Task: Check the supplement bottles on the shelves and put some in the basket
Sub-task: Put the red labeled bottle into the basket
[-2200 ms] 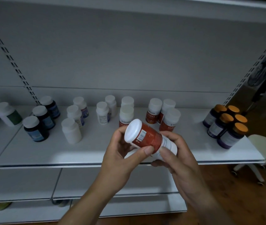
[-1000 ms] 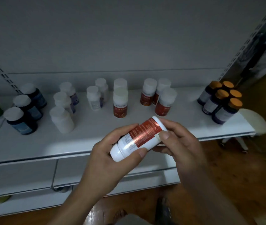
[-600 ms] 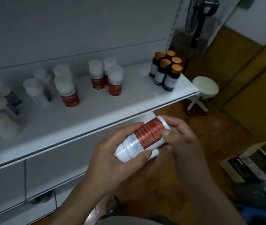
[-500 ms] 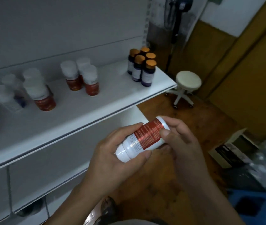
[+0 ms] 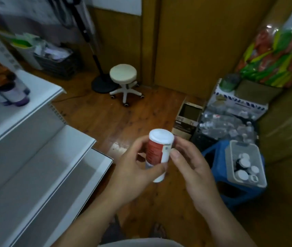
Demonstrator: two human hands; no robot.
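From the head camera, a red-labelled bottle [image 5: 156,154] with a white cap was held in mid-air over the wooden floor [image 5: 106,118], in front of the person's body. Its long axis ran nearly upright, leaning slightly, with the capped end pointing up and towards the camera and the base pointing down and towards the person. The left hand [image 5: 134,168] was wrapped around the lower half of the bottle, thumb across the front and the other fingers curled behind it. The right hand [image 5: 193,166] sat just beside the bottle, its thumb and forefinger pressed on the label's right edge and the shoulder under the cap; its remaining fingers were loosely spread and gripped nothing.

To the right of the hands, a clear plastic basket [image 5: 234,154] rested on a blue stool [image 5: 218,164]. Several bottles [image 5: 245,168] stood inside it, seen from above as white caps, with at least one dark body among them. Beyond the basket, a dark crate [image 5: 204,139] was filled with clear plastic bottles, and an open cardboard box [image 5: 187,116] stood beside it; its contents could not be made out.

At the far left, the white shelf [image 5: 40,93] carried a blurred cluster of purple bottles [image 5: 6,86] with orange caps near its end. The lower shelves showed only bare white surface. A round white swivel stool [image 5: 123,77] stood further back on the floor, next to the black base of a fan stand [image 5: 100,84].
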